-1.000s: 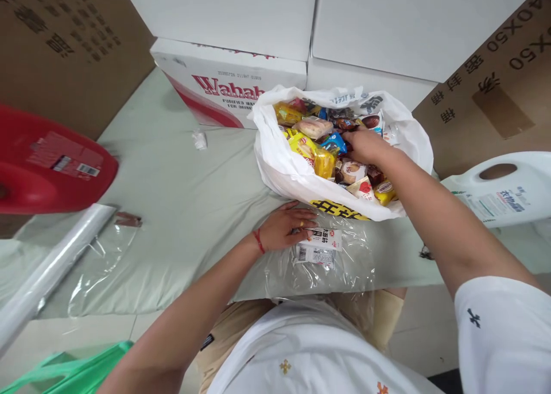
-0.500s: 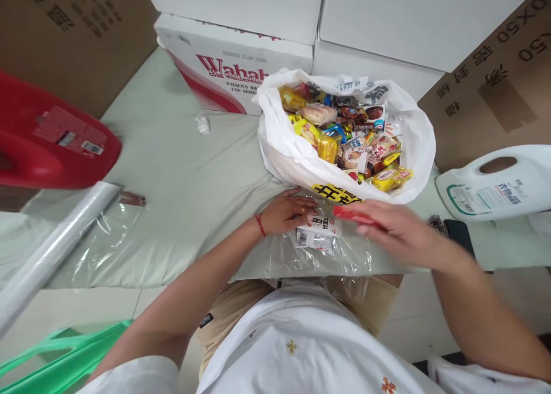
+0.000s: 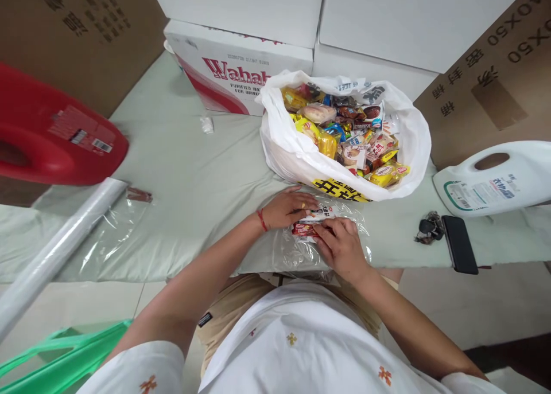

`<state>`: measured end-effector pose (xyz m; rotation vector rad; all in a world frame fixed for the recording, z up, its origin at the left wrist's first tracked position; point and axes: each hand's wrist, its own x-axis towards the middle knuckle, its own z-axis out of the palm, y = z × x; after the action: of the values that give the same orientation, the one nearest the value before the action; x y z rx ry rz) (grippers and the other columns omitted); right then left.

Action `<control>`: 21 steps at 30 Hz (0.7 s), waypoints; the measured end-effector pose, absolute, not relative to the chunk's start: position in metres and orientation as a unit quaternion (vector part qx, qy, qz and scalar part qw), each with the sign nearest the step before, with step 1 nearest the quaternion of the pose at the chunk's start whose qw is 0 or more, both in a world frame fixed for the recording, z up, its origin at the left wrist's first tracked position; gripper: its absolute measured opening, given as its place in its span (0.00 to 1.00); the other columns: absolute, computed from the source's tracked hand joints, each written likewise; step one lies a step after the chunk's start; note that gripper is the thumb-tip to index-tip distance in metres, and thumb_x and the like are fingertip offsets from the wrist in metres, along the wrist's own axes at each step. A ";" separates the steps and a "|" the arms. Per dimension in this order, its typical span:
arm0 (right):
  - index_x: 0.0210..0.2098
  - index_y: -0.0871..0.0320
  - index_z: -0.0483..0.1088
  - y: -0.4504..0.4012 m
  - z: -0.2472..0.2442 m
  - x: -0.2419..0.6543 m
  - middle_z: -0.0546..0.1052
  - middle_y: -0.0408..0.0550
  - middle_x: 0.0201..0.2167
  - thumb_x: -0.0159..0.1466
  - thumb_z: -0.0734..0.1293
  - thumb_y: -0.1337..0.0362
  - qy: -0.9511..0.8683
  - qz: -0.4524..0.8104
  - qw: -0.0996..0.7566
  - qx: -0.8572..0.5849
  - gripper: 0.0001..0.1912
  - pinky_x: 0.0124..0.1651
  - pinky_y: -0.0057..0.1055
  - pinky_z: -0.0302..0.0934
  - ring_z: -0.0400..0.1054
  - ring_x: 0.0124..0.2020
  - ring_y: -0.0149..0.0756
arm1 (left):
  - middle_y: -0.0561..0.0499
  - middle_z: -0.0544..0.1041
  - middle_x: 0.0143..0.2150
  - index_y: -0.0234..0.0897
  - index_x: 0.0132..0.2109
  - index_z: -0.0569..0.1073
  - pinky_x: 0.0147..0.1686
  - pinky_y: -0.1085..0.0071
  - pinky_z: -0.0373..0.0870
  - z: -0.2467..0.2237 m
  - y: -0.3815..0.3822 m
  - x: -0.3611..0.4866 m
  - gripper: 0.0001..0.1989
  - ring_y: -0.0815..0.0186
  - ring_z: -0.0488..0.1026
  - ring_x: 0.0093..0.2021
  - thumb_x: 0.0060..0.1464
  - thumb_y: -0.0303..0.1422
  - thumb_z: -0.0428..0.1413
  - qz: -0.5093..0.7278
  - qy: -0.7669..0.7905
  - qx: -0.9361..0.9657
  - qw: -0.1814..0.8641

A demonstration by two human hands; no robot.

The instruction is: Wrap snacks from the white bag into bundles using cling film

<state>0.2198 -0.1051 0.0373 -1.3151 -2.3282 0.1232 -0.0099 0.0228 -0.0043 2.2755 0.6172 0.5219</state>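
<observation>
On clear plastic film (image 3: 293, 256) near the table's front edge lie a white snack packet (image 3: 323, 211) and a red snack packet (image 3: 302, 229). My left hand (image 3: 286, 209) rests on the film at the white packet's left end, its fingers stretched out. Closed round the right end of the red packet is my right hand (image 3: 342, 245), which partly covers it. Just behind both hands stands a white plastic bag (image 3: 279, 144), open at the top and full of wrapped snacks (image 3: 327, 145).
A film roll (image 3: 64, 250) and red jug (image 3: 55, 130) are at the left. Keys (image 3: 429, 227), a phone (image 3: 460, 244) and a white jug (image 3: 495, 182) lie right. Behind stand a Wahaha box (image 3: 232, 67) and cardboard (image 3: 486, 90).
My right hand has come down and left with the red packet, which now lies beside the white one on the film. The view has shifted slightly; my left hand stays by the white packet.
</observation>
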 end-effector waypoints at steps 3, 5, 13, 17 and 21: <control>0.58 0.49 0.77 -0.107 0.032 0.219 0.77 0.53 0.48 0.72 0.68 0.63 -0.818 0.080 0.265 -0.504 0.16 0.50 0.48 0.65 0.68 0.49 0.48 | 0.45 0.81 0.63 0.46 0.60 0.80 0.74 0.53 0.47 -0.002 0.020 -0.013 0.28 0.59 0.74 0.66 0.73 0.53 0.42 0.214 0.226 0.872 0.379; 0.57 0.50 0.77 -0.106 0.030 0.218 0.77 0.53 0.48 0.72 0.68 0.62 -0.808 0.085 0.273 -0.516 0.15 0.51 0.47 0.66 0.67 0.49 0.47 | 0.43 0.79 0.64 0.46 0.62 0.78 0.74 0.52 0.47 0.000 0.019 -0.014 0.30 0.56 0.74 0.66 0.71 0.57 0.44 0.208 0.206 0.873 0.390; 0.62 0.51 0.73 -0.122 0.045 0.220 0.76 0.57 0.53 0.70 0.69 0.65 -0.801 0.060 0.308 -0.510 0.20 0.53 0.51 0.68 0.69 0.53 0.50 | 0.44 0.77 0.67 0.50 0.65 0.76 0.75 0.47 0.44 -0.002 0.017 -0.013 0.28 0.53 0.71 0.69 0.65 0.55 0.57 0.186 0.187 0.903 0.340; 0.61 0.47 0.73 -0.172 0.039 0.243 0.80 0.49 0.40 0.67 0.71 0.70 -0.848 0.040 0.298 -0.436 0.24 0.46 0.47 0.71 0.72 0.43 0.45 | 0.43 0.76 0.66 0.50 0.62 0.79 0.73 0.46 0.53 -0.005 0.019 -0.013 0.27 0.49 0.65 0.71 0.62 0.55 0.59 0.230 0.168 0.908 0.308; 0.61 0.49 0.74 -0.209 0.010 0.263 0.83 0.49 0.46 0.68 0.73 0.65 -0.883 0.003 0.217 -0.417 0.22 0.57 0.52 0.72 0.74 0.47 0.45 | 0.40 0.76 0.59 0.49 0.58 0.82 0.66 0.49 0.63 -0.005 0.018 -0.013 0.28 0.50 0.70 0.61 0.60 0.59 0.59 0.256 0.184 0.906 0.283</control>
<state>0.2630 -0.2088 0.0100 -1.1548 -2.4442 0.0094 -0.0135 0.0184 -0.0046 2.4249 0.4916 0.6840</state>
